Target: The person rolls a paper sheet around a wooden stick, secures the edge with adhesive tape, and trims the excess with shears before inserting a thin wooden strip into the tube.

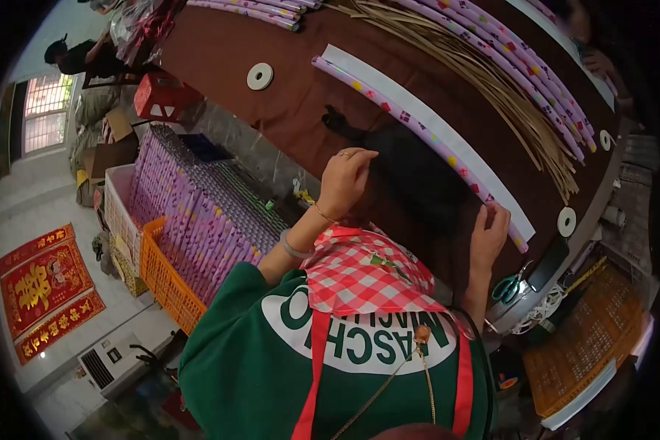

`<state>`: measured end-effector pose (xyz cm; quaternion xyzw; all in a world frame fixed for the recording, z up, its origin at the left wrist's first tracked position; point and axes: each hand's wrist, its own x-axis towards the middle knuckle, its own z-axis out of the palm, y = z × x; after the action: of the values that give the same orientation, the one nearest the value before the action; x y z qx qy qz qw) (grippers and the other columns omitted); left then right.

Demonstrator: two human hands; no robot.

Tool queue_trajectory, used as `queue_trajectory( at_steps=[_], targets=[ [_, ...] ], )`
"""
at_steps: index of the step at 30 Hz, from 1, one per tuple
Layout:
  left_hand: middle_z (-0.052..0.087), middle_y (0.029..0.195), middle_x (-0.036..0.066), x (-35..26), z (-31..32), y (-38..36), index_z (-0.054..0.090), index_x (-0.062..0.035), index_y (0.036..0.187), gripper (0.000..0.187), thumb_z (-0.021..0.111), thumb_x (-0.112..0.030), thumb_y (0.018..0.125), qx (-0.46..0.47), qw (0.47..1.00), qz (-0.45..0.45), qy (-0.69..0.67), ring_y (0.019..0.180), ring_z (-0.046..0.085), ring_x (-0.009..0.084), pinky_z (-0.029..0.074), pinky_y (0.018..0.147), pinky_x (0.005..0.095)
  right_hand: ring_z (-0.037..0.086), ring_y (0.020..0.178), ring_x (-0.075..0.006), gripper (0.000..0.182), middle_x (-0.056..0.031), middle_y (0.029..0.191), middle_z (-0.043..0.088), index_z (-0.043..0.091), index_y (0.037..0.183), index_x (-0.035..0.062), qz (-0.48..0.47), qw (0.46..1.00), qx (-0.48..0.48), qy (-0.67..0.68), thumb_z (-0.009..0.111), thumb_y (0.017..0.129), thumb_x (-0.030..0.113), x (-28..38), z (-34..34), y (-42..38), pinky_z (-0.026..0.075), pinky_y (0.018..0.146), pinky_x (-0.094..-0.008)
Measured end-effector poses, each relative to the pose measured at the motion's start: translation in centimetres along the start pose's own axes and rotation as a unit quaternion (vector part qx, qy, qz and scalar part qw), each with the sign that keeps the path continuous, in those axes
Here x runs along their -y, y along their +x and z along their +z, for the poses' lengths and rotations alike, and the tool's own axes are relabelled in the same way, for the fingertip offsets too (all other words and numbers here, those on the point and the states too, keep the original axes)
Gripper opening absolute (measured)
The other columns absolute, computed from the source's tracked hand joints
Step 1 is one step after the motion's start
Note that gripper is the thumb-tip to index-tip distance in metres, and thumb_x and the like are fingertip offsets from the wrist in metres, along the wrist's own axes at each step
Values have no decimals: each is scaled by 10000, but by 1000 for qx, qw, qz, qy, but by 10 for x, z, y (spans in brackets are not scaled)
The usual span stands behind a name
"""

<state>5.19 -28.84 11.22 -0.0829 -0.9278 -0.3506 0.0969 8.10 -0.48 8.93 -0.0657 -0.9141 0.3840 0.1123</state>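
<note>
Possibly our right hand (490,231), loosely open, could by a careless brush push askew the long lavender paper-like tube (451,159) near it on the brown cloth-covered counter (220,55), while our left hand (345,180) is narrow, its holding unclear.

Two bare hands reach forward, well apart. The left hand (344,180) has its fingers bent and gathered, pointing inward — a ring (344,154) on one, bands around the left wrist (317,220). The right hand (490,226) is raised above its upright forearm (478,282), fingers curled — their exact grip unclear.
</note>
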Motion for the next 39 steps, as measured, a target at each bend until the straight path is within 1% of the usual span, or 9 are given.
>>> queue_trajectory(
  at_steps=[5, 10, 14, 21, 22, 24, 25, 37, 39],
  targets=[
    [628, 911, 133, 107, -38, 35, 621, -32, 966, 173, 550, -41, 808, 3, 999, -43, -24, 847, 600, 281, 474, 730, 336, 564, 800, -235, 134, -114, 881, 581, 556, 940, 3, 48, 999, -3, 18, 542, 860, 110, 62, 50, 7, 448, 702, -309],
    [633, 914, 150, 212, -56, 108, 620, -35, 959, 194, 544, -124, 804, -13, 997, -72, -34, 859, 598, 304, 477, 748, 363, 598, 751, -222, 146, -116, 854, 599, 568, 965, 8, 87, 970, 185, 135, 535, 852, 93, 136, 122, 54, 464, 657, -294],
    [641, 902, 154, 260, -33, 168, 625, -29, 968, 217, 555, -139, 794, 18, 991, -105, -84, 849, 617, 289, 485, 752, 352, 581, 666, -155, 139, -103, 817, 607, 578, 945, 4, -38, 983, 165, 73, 544, 843, 93, 164, 194, 96, 467, 633, -255],
    [656, 885, 130, 285, 17, 216, 630, -27, 989, 252, 599, -171, 785, 127, 953, -179, -207, 786, 634, 211, 489, 697, 292, 576, 774, -330, 124, -158, 836, 588, 565, 860, 21, -90, 987, 121, 50, 534, 783, 114, 175, 325, 173, 469, 675, -373],
    [657, 846, 105, 278, 10, 217, 621, -15, 1006, 256, 597, -145, 786, 112, 979, -100, -139, 740, 614, 144, 482, 653, 264, 573, 795, -336, 133, -158, 846, 589, 559, 875, 26, -75, 991, 101, 53, 533, 786, 120, 173, 343, 178, 466, 692, -393],
    [650, 899, 126, 267, -1, 219, 603, -12, 1027, 270, 595, -128, 784, 185, 933, -205, -232, 794, 628, 210, 482, 694, 301, 567, 809, -353, 149, -164, 865, 587, 544, 877, 30, -45, 990, 126, 54, 525, 800, 156, 177, 361, 183, 459, 689, -430],
    [643, 931, 134, 271, -2, 220, 599, -13, 1028, 265, 589, -122, 787, 177, 973, -92, -119, 828, 623, 239, 476, 726, 312, 563, 790, -360, 141, -162, 858, 576, 523, 885, 42, -19, 992, 124, 15, 517, 805, 159, 180, 367, 182, 464, 675, -433],
    [623, 903, 126, 258, -9, 208, 606, -24, 950, 160, 574, -99, 813, 174, 981, -53, -68, 817, 594, 242, 468, 710, 326, 595, 771, -304, 122, -138, 819, 523, 494, 832, 32, -98, 989, 107, 35, 538, 777, 132, 164, 356, 172, 520, 622, -375],
    [624, 897, 112, 259, -7, 204, 601, -23, 963, 161, 569, -92, 820, 183, 963, -140, -140, 782, 599, 193, 470, 678, 287, 572, 760, -302, 120, -110, 836, 513, 507, 843, 45, -75, 990, 92, 78, 551, 791, 144, 163, 356, 169, 495, 629, -381]
  ],
)
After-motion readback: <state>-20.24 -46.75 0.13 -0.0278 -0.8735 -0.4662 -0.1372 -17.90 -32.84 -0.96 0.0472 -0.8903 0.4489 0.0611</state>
